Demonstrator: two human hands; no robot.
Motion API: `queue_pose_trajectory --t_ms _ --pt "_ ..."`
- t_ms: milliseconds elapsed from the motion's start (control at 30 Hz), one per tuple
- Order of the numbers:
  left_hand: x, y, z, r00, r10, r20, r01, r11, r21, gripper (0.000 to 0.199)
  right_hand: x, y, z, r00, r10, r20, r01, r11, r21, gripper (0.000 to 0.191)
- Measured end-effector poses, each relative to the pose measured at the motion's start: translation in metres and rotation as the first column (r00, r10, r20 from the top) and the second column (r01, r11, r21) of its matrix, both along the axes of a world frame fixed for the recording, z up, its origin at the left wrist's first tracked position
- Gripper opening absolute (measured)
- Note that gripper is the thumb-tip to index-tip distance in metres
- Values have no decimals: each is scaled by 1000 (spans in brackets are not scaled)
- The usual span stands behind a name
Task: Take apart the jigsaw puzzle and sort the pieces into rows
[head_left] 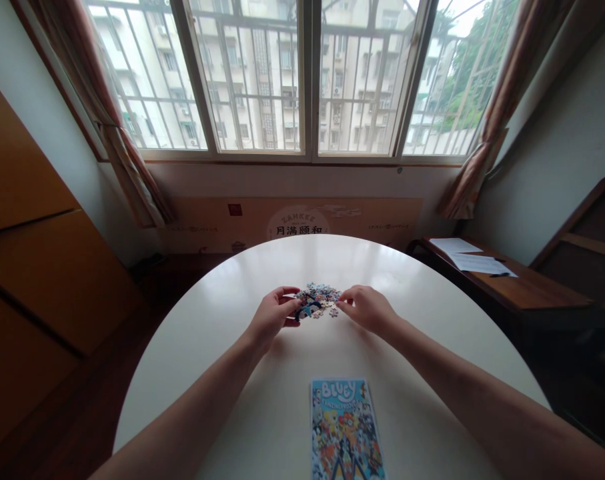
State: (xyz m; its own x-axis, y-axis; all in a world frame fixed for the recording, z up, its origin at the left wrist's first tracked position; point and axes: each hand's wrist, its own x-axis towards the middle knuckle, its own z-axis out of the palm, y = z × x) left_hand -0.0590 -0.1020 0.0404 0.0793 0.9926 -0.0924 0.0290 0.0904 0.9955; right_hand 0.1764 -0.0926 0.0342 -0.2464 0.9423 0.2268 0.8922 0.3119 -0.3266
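Note:
A small heap of jigsaw puzzle pieces [318,291] lies on the white round table [262,427], between my two hands. My left hand [276,311] is at the heap's left side, thumb and fingers closed on a dark-blue and light-blue puzzle section [308,311] that tilts over the near pieces. At the right edge of the heap, the fingertips of my right hand [368,307] pinch together on what looks like a single puzzle piece, mostly hidden by the fingers. A few loose pieces lie just in front of the heap. Nearer me is a colourful picture sheet [346,427] marked "BLUEY".
To the right stands a brown wooden side table [547,287] with white papers [475,260] and dark pens. A printed cardboard panel [207,223] leans below the barred window. Orange-brown cabinets [47,280] rise at the left, and a dark chair frame [582,233] is at the right.

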Motion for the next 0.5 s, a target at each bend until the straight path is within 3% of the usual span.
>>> queue_pose_trajectory --t_ms 200,500 --pt "-1 0 -2 1000 -7 10 7 1000 13 46 -22 9 -1 993 -38 112 39 999 -5 25" --pt "1 1 2 1000 -1 -7 1 1000 6 44 -23 13 1 991 -60 123 63 998 -16 28"
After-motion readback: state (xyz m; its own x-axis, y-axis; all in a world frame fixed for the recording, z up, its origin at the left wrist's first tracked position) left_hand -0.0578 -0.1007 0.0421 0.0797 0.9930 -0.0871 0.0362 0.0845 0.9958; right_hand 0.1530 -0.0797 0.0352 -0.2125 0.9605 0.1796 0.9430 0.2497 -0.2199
